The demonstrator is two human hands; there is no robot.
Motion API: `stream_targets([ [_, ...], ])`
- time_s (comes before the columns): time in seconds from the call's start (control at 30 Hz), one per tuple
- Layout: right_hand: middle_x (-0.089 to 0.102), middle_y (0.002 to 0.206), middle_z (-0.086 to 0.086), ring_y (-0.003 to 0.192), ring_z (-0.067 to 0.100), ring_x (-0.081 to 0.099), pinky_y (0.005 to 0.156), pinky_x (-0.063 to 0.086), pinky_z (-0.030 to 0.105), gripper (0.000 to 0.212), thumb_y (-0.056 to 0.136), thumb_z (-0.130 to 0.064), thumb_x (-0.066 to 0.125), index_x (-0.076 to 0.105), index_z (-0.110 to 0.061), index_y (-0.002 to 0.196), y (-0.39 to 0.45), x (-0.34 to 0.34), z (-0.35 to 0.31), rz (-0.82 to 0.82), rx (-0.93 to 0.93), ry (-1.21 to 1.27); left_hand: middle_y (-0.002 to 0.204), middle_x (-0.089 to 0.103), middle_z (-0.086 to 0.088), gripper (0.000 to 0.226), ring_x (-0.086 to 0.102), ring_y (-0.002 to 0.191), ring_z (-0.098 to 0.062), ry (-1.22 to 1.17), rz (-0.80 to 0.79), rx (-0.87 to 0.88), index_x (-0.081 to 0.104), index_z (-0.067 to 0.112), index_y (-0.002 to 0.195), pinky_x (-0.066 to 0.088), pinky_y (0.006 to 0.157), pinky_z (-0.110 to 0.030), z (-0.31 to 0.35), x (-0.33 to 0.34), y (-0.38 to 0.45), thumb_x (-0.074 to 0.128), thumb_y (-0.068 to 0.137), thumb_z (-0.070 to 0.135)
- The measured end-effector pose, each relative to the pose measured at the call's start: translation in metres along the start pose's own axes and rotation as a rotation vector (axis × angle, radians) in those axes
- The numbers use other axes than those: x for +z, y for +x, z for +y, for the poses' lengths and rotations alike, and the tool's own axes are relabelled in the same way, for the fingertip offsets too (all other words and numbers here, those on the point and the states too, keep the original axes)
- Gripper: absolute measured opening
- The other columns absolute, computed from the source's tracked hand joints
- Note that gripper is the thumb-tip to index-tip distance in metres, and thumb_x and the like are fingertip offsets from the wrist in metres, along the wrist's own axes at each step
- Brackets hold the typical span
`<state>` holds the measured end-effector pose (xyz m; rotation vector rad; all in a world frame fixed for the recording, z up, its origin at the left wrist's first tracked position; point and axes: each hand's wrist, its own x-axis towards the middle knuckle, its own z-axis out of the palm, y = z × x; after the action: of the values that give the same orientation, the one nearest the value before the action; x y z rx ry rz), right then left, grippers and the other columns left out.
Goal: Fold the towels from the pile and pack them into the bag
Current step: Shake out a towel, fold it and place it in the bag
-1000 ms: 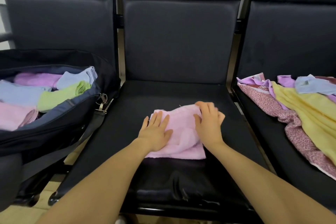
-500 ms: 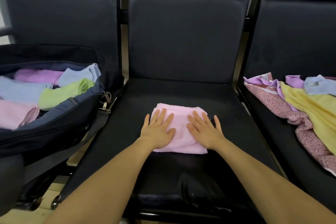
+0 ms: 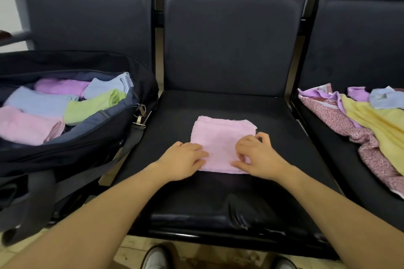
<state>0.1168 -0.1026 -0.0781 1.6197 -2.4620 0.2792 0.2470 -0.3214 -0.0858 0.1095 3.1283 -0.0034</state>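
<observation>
A folded pink towel (image 3: 220,135) lies flat on the middle black seat (image 3: 282,137). My left hand (image 3: 183,159) grips its near left corner, fingers curled over the edge. My right hand (image 3: 255,155) pinches the near right edge with bent fingers, the thumb along the towel's front edge. An open dark bag (image 3: 87,144) stands on the left seat and holds several folded towels in pink, blue, green and purple. The pile of unfolded towels (image 3: 376,122), yellow, patterned pink, purple and blue, lies on the right seat.
Three dark padded seats stand in a row with tall backrests. The bag's strap and metal clasp (image 3: 140,120) hang over the gap to the middle seat. My shoes (image 3: 157,257) show on the floor below the seat's front edge.
Both hands slid back from lying flat on the towel to its near edge, and their fingers curled onto it. The towel looks flatter and squarer than a second ago.
</observation>
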Motion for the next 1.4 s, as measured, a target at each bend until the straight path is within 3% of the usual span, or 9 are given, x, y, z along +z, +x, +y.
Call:
stream_targets([
  [0.07,0.055,0.082,-0.011,0.084,0.011,0.051,0.091,0.012,0.025,0.043,0.082,-0.060,0.036,0.052,-0.021,0.072,-0.011,-0.003,0.003,0.046,-0.012,-0.045,0.135,0.053,0.004,0.073,0.050,0.122,-0.017,0.016,0.050,0.042,0.055,0.031,0.132,0.039,0.096,-0.032,-0.002,-0.002,-0.005,0.005,0.083,0.053],
  [0.23,0.068,0.095,-0.018,0.077,0.005,0.062,0.082,0.021,0.019,0.044,0.083,-0.062,0.043,0.070,-0.031,0.098,-0.021,-0.001,-0.006,-0.014,-0.009,-0.025,0.093,0.070,0.005,0.042,0.067,0.077,-0.015,0.122,0.217,0.164,0.074,0.029,0.087,0.053,0.065,-0.024,-0.005,0.005,-0.011,0.034,0.088,0.041],
  [0.43,0.070,0.078,-0.016,0.060,0.008,0.062,0.077,0.025,0.024,0.029,0.083,-0.045,0.047,0.073,-0.033,0.082,-0.015,0.016,-0.005,-0.004,-0.025,-0.211,0.119,0.061,0.006,0.080,0.055,0.111,-0.015,0.053,0.067,0.154,0.061,0.027,0.123,0.038,0.096,-0.031,0.000,0.000,-0.006,0.000,0.081,0.059],
  [0.63,0.054,0.053,-0.005,0.043,0.020,0.048,0.074,0.026,0.031,0.012,0.083,-0.023,0.060,0.060,-0.021,0.071,-0.003,0.020,-0.007,0.093,-0.006,-0.292,0.113,0.060,0.003,0.068,0.058,0.100,-0.021,0.111,0.079,0.110,0.058,0.025,0.121,0.038,0.087,-0.031,0.005,0.003,0.005,0.015,0.089,0.066],
  [0.77,0.056,0.064,-0.007,0.058,0.022,0.044,0.086,0.025,0.029,0.024,0.099,-0.024,0.032,0.053,-0.023,0.086,-0.007,0.013,-0.003,0.083,0.163,-0.126,0.118,0.058,0.006,0.051,0.058,0.099,-0.017,0.008,0.115,-0.045,0.057,0.026,0.123,0.034,0.091,-0.028,0.002,0.002,0.007,0.042,0.090,0.063],
  [0.9,0.053,0.073,-0.009,0.087,0.021,0.036,0.089,0.020,0.020,0.018,0.102,-0.033,0.037,0.054,-0.027,0.106,-0.012,0.011,-0.001,0.037,0.278,0.059,0.108,0.063,0.008,0.037,0.057,0.092,-0.016,-0.160,0.153,-0.059,0.060,0.021,0.117,0.032,0.098,-0.026,-0.007,0.000,0.001,0.060,0.088,0.043],
  [1.0,0.052,0.075,-0.004,0.095,0.020,0.022,0.081,0.024,0.021,0.021,0.101,-0.037,0.041,0.056,-0.030,0.114,-0.012,0.009,0.001,-0.004,0.423,0.214,0.076,0.058,0.005,0.022,0.050,0.069,-0.016,-0.303,0.271,-0.115,0.064,0.015,0.105,0.039,0.076,-0.026,-0.009,-0.007,0.000,0.058,0.092,0.032],
  [1.23,0.057,0.086,-0.007,0.102,0.021,0.028,0.086,0.026,0.025,0.025,0.087,-0.043,0.063,0.057,-0.030,0.108,-0.017,-0.005,-0.002,-0.184,0.499,0.324,0.083,0.062,-0.010,0.021,0.056,0.075,-0.025,-0.695,0.207,-0.240,0.062,0.013,0.096,0.048,0.073,-0.038,-0.009,-0.011,0.000,0.057,0.093,0.033],
  [1.4,0.066,0.082,0.007,0.081,0.023,0.058,0.074,0.046,0.030,0.006,0.083,-0.014,0.063,0.066,-0.013,0.089,-0.006,-0.010,0.004,0.208,0.710,0.691,0.088,0.060,-0.003,0.018,0.055,0.079,-0.014,-0.784,0.264,-0.350,0.055,0.017,0.102,0.045,0.071,-0.030,-0.004,-0.014,0.014,0.048,0.098,0.032],
])
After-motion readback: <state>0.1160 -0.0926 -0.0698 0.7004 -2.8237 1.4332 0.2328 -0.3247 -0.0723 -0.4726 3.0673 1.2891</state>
